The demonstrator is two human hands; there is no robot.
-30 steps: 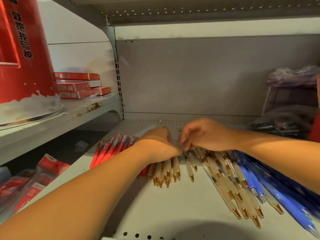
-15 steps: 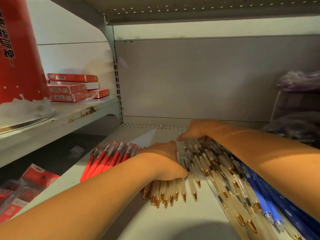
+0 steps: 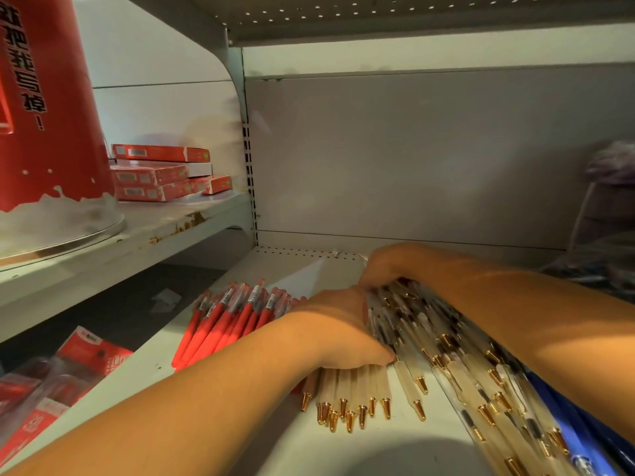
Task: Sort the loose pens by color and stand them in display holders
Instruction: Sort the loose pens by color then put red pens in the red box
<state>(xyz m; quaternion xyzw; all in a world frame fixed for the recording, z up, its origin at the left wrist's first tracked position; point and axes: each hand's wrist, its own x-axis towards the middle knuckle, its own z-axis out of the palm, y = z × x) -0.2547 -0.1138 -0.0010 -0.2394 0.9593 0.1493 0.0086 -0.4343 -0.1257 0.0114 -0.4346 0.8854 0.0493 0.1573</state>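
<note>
Loose pens lie in three groups on the grey shelf [image 3: 360, 451]. Red pens [image 3: 226, 321] lie at the left. Clear pens with gold tips [image 3: 446, 355] fill the middle, and a small bunch of them [image 3: 350, 396] pokes out from under my left hand [image 3: 340, 328]. That hand lies palm down on the bunch, fingers curled against the big clear pile. My right hand [image 3: 385, 266] reaches over the far end of the clear pens, fingers down among their tops. Blue pens [image 3: 577, 441] lie at the right under my right forearm. No display holder is visible.
A higher shelf on the left carries a big red tub [image 3: 44, 108] and stacked red boxes [image 3: 158, 173]. Packaged red goods [image 3: 51, 383] sit low at the left. Dim bags [image 3: 608, 207] stand at the back right. The shelf's back wall rises just behind my hands.
My head has moved closer and lower. My right hand slid farther back along the clear pens; my left hand has stayed pressed on the small bunch.
</note>
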